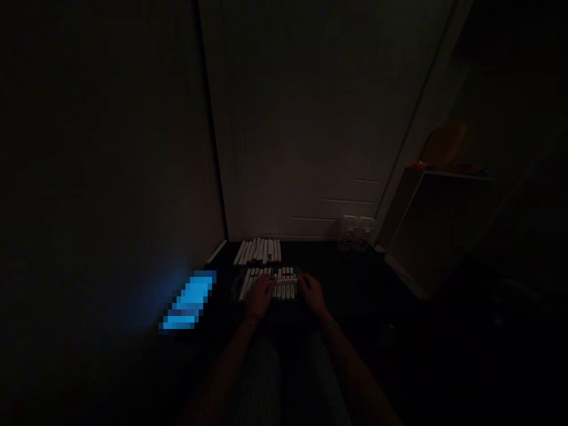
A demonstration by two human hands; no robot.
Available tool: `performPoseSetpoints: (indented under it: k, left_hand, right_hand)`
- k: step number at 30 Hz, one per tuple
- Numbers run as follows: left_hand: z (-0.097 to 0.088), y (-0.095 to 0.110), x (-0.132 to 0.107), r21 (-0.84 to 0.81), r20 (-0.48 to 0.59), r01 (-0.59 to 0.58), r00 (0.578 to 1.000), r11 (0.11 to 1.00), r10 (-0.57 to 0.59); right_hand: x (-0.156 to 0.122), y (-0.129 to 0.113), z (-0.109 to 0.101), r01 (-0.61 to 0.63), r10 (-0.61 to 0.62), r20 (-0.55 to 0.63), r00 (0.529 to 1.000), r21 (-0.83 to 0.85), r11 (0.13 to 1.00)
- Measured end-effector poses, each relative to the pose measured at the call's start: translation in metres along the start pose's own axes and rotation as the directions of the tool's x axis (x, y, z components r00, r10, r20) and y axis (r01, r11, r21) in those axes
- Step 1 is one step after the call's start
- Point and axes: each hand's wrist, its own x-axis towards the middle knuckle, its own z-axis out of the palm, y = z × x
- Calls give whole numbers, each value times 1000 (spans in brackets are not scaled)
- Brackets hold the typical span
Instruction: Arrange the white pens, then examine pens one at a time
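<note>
The room is very dark. Rows of white markers [286, 291] with coloured bands lie side by side in a clear case [236, 287] on the dark table. One white marker [286, 281] is held crosswise above these rows. My left hand [261, 291] has its fingers closed at that marker's left end, covering part of the row beneath. My right hand [313, 292] pinches the right end, at the right side of the case. Fine finger detail is lost in the gloom.
Behind the case lies a group of loose white markers [260, 251]. Two clear plastic containers [356, 232] with labels stand at the back right near the wall. A bright blue pixelated screen [190, 300] glows at the left. A shelf unit [410, 195] stands at the right.
</note>
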Motion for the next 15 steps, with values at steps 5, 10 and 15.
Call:
performPoseSetpoints:
  k: [5,10,15]
  left_hand:
    - [1,-1,0,13,10,-1,1000,1000,1]
    - [2,-2,0,14,11,-2,1000,1000,2]
    - [-1,0,-1,20,30,8,1000,1000,-8]
  right_hand:
    - [-2,-4,-2,-4,4,-5,1000,46,999]
    - [-3,-4,-2,10,-10,-12,1000,31,999]
    - [-2,-3,-1,18,-18,-6,1000,7,1000]
